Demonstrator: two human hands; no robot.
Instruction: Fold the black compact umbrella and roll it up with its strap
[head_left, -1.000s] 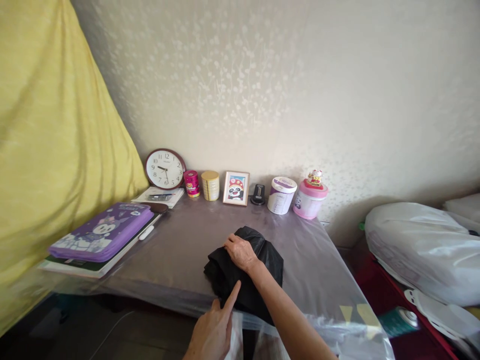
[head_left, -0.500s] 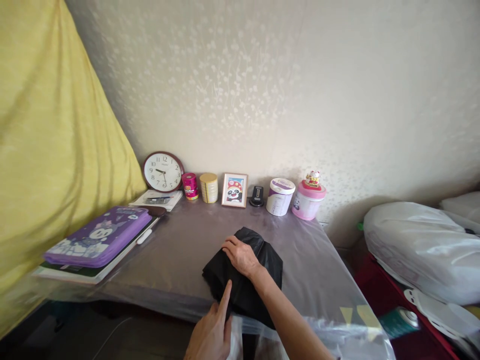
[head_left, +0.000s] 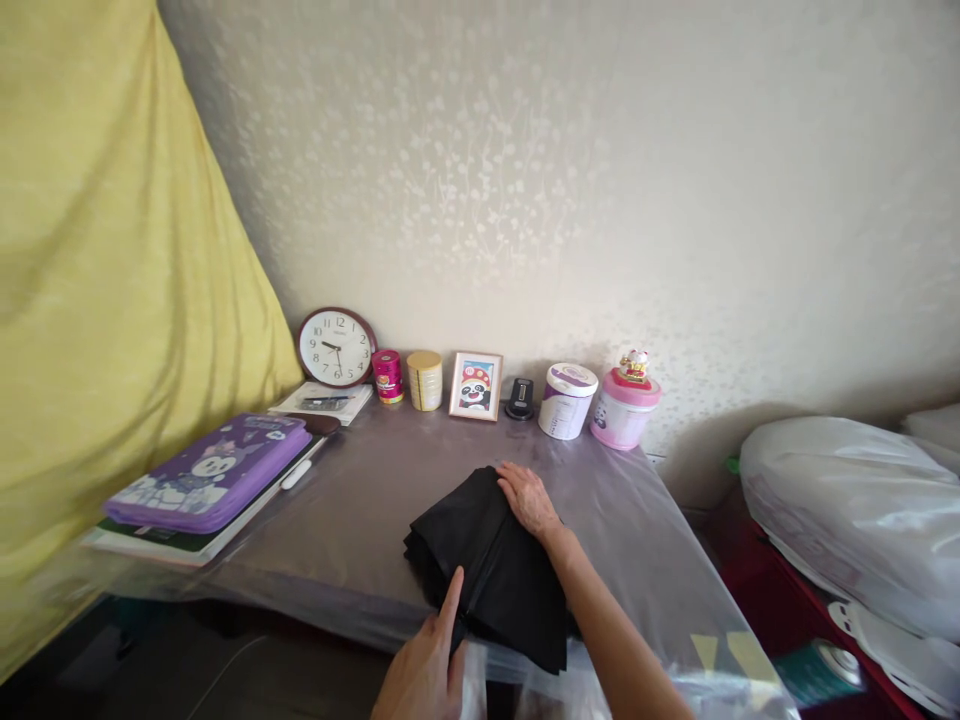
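Note:
A black umbrella lies loosely folded at the front of the table, its pleated panels fanned out and its lower tip over the edge. My left hand is at its near end, index finger stretched along the fabric and the other fingers curled round that end, which is mostly hidden. Flat on the upper right side of the fabric rests my right hand, fingers extended towards the fold's far corner.
Along the wall stand a clock, a pink can, a yellow-lidded can, a picture frame and two tubs. A purple case lies on books at left. White bags sit beyond the table's right edge.
My right hand has slid right and slightly up across the umbrella, and a panel now lies spread flatter to the lower right. My left hand stays nearly in place. The view has shifted slightly.

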